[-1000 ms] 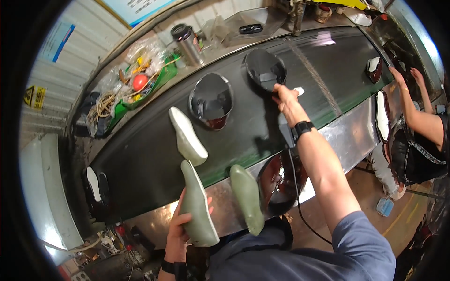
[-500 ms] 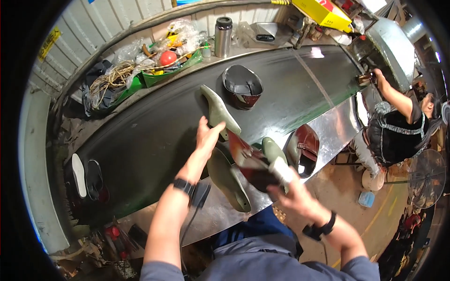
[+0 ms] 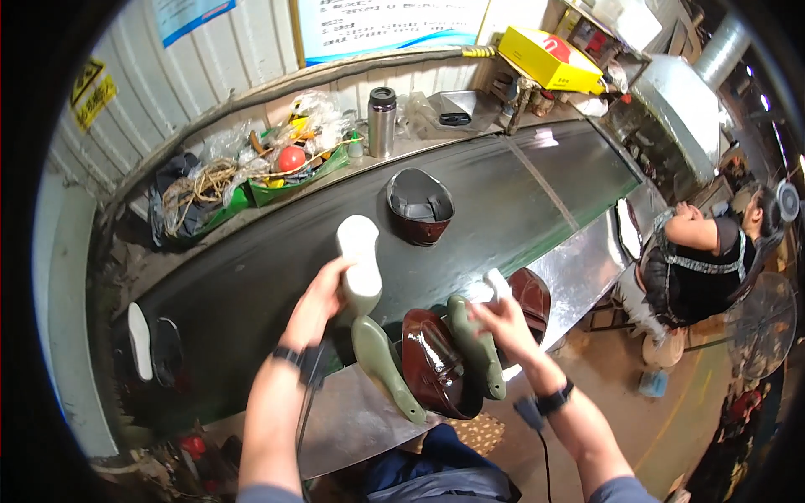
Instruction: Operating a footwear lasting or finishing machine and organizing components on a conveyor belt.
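Observation:
My left hand (image 3: 325, 289) is closed round the side of a shoe last (image 3: 362, 289), which is raised with its white sole face (image 3: 359, 239) showing. My right hand (image 3: 507, 325), slightly blurred, is over a green shoe last (image 3: 476, 356). It grips a small white piece (image 3: 496, 285) of unclear kind, which sticks out past the fingers. A glossy dark-red shoe upper (image 3: 428, 348) lies between that last and another green last (image 3: 386, 365) on its left. Partly behind my right hand is a second dark-red upper (image 3: 530, 298). Farther back, a third upper (image 3: 421, 210) stands open side up.
The dark belt (image 3: 277, 310) has a metal ledge (image 3: 360, 436) on my side. A white insole (image 3: 139, 342) and a dark upper (image 3: 168, 352) lie at far left. Behind stand a steel flask (image 3: 382, 126) and green trays (image 3: 277, 191) of clutter. A co-worker (image 3: 708, 243) sits at right.
The left last has been taken up and turned white face up. The dark-red upper by my right hand has been set down between the green lasts. My view has shifted upward.

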`<state>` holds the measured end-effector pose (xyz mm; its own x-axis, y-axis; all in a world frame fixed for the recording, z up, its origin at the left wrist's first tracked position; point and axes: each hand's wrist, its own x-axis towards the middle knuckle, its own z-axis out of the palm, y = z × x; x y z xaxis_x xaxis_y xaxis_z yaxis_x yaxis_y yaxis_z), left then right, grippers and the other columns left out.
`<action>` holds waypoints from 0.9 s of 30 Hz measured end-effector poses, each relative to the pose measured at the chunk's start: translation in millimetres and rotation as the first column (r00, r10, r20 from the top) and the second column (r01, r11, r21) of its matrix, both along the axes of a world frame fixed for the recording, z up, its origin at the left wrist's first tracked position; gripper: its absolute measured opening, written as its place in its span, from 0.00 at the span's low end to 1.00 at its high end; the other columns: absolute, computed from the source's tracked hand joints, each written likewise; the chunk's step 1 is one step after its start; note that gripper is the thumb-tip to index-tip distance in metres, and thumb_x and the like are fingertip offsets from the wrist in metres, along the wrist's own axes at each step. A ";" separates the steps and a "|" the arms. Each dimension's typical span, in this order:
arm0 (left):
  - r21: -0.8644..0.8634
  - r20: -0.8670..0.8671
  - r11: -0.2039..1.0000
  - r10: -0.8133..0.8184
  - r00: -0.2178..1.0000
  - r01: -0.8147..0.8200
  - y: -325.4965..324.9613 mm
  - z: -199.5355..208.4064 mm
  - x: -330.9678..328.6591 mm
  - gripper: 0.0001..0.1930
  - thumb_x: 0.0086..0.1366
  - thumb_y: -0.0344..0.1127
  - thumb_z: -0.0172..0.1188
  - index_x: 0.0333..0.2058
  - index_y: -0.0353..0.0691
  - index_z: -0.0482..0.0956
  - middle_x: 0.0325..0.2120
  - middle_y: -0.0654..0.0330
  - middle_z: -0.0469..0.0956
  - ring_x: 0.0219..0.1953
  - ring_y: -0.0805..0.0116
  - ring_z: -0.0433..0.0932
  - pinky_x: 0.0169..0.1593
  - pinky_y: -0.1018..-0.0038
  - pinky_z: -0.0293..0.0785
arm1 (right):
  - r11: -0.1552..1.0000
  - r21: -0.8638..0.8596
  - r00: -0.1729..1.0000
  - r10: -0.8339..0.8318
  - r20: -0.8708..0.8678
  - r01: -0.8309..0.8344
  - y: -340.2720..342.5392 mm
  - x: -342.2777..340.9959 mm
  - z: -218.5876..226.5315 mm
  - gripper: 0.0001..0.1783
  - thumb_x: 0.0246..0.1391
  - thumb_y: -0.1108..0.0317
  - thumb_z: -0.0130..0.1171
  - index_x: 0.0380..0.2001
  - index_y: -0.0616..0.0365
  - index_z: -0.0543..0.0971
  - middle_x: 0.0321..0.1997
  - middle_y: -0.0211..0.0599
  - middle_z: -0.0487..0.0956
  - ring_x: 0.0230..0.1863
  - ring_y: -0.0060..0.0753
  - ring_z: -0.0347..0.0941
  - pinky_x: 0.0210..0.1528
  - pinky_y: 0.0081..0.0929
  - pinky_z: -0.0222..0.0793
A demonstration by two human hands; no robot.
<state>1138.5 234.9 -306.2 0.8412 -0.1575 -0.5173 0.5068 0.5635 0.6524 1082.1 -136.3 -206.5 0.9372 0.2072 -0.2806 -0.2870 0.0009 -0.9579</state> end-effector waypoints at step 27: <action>0.568 0.156 0.434 0.777 0.609 -0.699 -24.9 27.9 -414.5 0.31 0.65 0.30 0.68 0.64 0.33 0.66 0.60 0.51 0.72 0.62 0.62 0.70 0.66 0.67 0.66 | 0.732 0.658 0.951 0.048 -0.307 0.175 139.8 104.4 -11.2 0.23 0.59 0.81 0.59 0.56 0.50 0.72 0.41 0.32 0.78 0.48 0.29 0.73 0.67 0.73 0.63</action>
